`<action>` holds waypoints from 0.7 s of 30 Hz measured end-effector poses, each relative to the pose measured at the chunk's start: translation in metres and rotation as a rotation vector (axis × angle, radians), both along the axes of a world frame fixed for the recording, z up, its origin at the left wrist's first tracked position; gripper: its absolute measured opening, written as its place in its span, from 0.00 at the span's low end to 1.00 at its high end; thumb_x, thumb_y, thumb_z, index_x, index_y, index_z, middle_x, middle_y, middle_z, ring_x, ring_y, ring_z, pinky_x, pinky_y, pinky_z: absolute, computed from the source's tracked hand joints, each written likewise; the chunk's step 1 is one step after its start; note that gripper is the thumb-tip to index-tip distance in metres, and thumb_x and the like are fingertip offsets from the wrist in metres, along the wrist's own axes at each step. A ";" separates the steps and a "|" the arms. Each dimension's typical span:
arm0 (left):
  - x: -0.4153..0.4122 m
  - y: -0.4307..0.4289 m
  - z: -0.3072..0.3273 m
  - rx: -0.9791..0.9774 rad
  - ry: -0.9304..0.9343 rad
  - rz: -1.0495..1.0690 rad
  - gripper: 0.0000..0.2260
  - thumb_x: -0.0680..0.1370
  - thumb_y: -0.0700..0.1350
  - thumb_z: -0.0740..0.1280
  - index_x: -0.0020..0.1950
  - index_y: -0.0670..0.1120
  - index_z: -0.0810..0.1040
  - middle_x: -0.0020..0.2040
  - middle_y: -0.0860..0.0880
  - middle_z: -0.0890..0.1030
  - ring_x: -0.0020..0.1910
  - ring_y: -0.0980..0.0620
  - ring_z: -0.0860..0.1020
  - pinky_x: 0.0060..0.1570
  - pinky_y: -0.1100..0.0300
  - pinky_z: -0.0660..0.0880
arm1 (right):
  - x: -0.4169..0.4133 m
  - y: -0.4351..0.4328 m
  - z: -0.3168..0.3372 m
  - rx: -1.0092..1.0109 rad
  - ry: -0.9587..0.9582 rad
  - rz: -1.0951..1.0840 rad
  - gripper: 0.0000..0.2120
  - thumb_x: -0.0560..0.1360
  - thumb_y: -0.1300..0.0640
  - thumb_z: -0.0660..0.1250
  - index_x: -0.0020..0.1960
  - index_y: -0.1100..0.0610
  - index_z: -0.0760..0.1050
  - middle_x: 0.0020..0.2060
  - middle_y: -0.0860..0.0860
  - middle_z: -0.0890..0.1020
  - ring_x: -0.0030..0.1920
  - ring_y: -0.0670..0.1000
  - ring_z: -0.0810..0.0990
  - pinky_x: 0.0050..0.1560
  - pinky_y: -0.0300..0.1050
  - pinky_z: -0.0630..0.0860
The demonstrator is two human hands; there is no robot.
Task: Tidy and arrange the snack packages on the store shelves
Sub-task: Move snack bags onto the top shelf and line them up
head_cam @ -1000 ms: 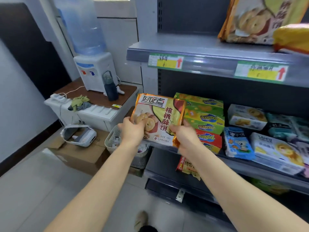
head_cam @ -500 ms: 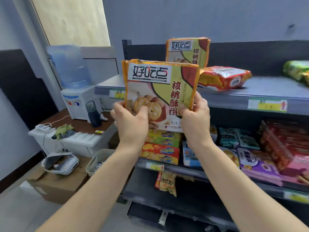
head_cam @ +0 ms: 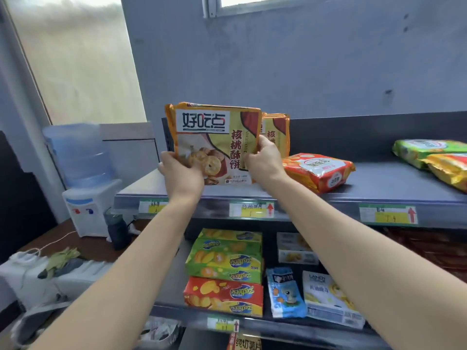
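Observation:
An orange and yellow walnut cookie package (head_cam: 214,137) stands upright at the left end of the top shelf (head_cam: 379,188). My left hand (head_cam: 183,174) grips its lower left corner and my right hand (head_cam: 262,160) grips its right edge. A matching cookie package (head_cam: 276,133) stands upright just behind it, mostly hidden. To the right, a red and orange snack bag (head_cam: 318,170) lies flat on the same shelf.
Green and yellow bags (head_cam: 434,157) lie at the top shelf's far right. The shelf below holds stacked green and red boxes (head_cam: 225,271), a blue packet (head_cam: 286,291) and white packets (head_cam: 326,296). A water dispenser (head_cam: 83,178) stands on a table to the left.
Both hands lifted the cookie package from the middle shelf's height up to the top shelf, where it now stands in front of the matching package. My view tilted upward.

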State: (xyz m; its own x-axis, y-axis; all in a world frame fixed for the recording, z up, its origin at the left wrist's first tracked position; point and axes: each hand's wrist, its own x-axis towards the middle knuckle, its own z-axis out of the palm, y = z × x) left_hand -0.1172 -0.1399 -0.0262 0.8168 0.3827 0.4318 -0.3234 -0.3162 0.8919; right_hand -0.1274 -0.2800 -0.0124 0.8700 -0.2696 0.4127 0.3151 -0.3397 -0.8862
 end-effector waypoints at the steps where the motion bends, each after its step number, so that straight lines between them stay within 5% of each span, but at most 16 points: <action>1: 0.009 0.002 -0.001 0.016 0.026 0.009 0.11 0.77 0.43 0.64 0.55 0.44 0.65 0.59 0.41 0.69 0.49 0.46 0.73 0.52 0.55 0.71 | 0.011 0.002 0.001 -0.024 0.025 -0.006 0.17 0.77 0.68 0.59 0.63 0.56 0.70 0.56 0.51 0.80 0.57 0.52 0.78 0.57 0.49 0.78; 7: 0.057 -0.002 -0.009 0.071 0.119 -0.098 0.07 0.78 0.37 0.61 0.53 0.45 0.66 0.51 0.46 0.75 0.46 0.47 0.72 0.43 0.57 0.67 | 0.047 -0.009 -0.007 -0.044 0.167 -0.044 0.19 0.77 0.71 0.55 0.65 0.57 0.67 0.57 0.52 0.76 0.60 0.54 0.75 0.57 0.49 0.78; 18: 0.094 -0.056 -0.007 0.151 0.130 -0.315 0.05 0.77 0.39 0.64 0.52 0.42 0.72 0.51 0.45 0.78 0.50 0.46 0.76 0.46 0.54 0.76 | 0.053 -0.060 -0.012 -0.081 0.156 -0.334 0.20 0.77 0.68 0.59 0.67 0.57 0.65 0.63 0.56 0.68 0.60 0.55 0.73 0.54 0.48 0.78; 21: 0.101 -0.060 -0.005 0.165 0.130 -0.316 0.05 0.77 0.38 0.64 0.52 0.42 0.72 0.51 0.44 0.78 0.50 0.46 0.77 0.49 0.52 0.78 | 0.057 -0.063 -0.009 -0.068 0.151 -0.335 0.18 0.77 0.67 0.59 0.66 0.57 0.67 0.61 0.56 0.73 0.59 0.56 0.75 0.55 0.52 0.79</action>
